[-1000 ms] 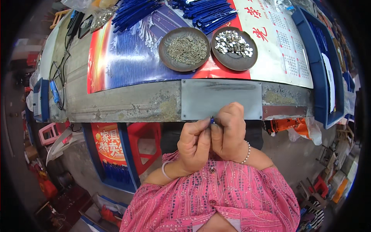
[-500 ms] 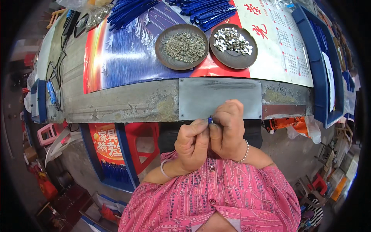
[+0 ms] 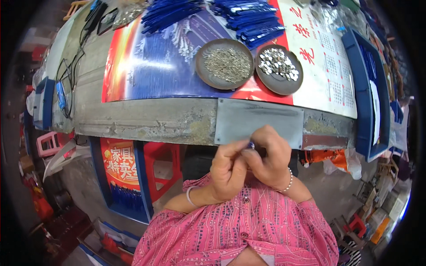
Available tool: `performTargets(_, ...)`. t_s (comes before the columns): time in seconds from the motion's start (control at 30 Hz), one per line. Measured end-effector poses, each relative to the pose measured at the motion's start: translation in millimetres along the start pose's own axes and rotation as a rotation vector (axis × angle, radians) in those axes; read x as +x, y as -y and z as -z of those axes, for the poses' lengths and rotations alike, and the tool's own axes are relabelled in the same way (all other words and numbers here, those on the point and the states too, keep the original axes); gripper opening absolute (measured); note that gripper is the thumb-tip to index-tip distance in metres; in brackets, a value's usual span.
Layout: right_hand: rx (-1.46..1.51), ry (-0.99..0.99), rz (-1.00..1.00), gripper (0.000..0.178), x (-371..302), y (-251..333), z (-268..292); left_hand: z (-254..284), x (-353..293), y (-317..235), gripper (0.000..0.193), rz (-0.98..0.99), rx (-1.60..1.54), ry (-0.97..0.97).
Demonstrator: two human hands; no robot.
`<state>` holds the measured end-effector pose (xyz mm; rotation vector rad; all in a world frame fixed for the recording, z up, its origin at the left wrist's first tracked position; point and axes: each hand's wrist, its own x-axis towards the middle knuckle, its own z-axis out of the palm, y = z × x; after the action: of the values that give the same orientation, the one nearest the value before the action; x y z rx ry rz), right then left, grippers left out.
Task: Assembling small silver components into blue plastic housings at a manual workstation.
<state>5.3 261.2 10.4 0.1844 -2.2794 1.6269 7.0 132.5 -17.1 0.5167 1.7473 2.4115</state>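
Both my hands meet just over the table's front edge, fingers pinched together. Between the fingertips sits a small dark-blue piece (image 3: 251, 145), mostly hidden by them. My left hand (image 3: 228, 170) is closed on it from the left. From the right, my right hand (image 3: 271, 159) closes on it with bent fingers and thumb. Beyond the hands lies a grey metal plate (image 3: 257, 120) screwed to the table edge. Farther back, one brown dish (image 3: 204, 78) holds many thin metal pins (image 3: 227, 65). Beside it, a second brown dish (image 3: 282, 90) holds small shiny round pieces (image 3: 277, 63).
Bundles of blue strips (image 3: 253, 22) lie on a poster sheet (image 3: 146, 80) at the back. A blue crate (image 3: 363, 93) stands at the right. Below the table edge at left are another blue crate (image 3: 104, 188) and a red stool (image 3: 155, 186). Cables (image 3: 71, 75) lie far left.
The view has shifted, so the table and dishes sit lower and mostly farther right. My hands remain pinched together, and the fingers now cover more of the blue piece.
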Motion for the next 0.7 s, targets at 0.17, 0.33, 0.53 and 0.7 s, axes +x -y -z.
performTargets(0.17, -0.46, -0.046, 0.199, 0.013, -3.9, 4.8, -26.1, 17.2, -9.4, -10.8, 0.028, -0.023, 0.153, -0.076)
performTargets(0.33, -0.053, 0.219, -0.165, 0.026, 32.3, 2.6, 8.8, 61.6, -9.0, -29.6, 0.027, 0.199, -0.012, 0.065)
performTargets(0.53, -0.877, 0.466, 0.092, 0.023, 110.3, -30.6, 6.2, 210.9, -52.2, -53.6, 0.018, 0.182, 0.749, -0.519)
performTargets(0.7, -0.969, 0.502, 0.252, 0.02, 127.8, -60.7, -4.4, 365.2, -142.7, -72.0, 0.012, 0.064, 1.466, -0.68)
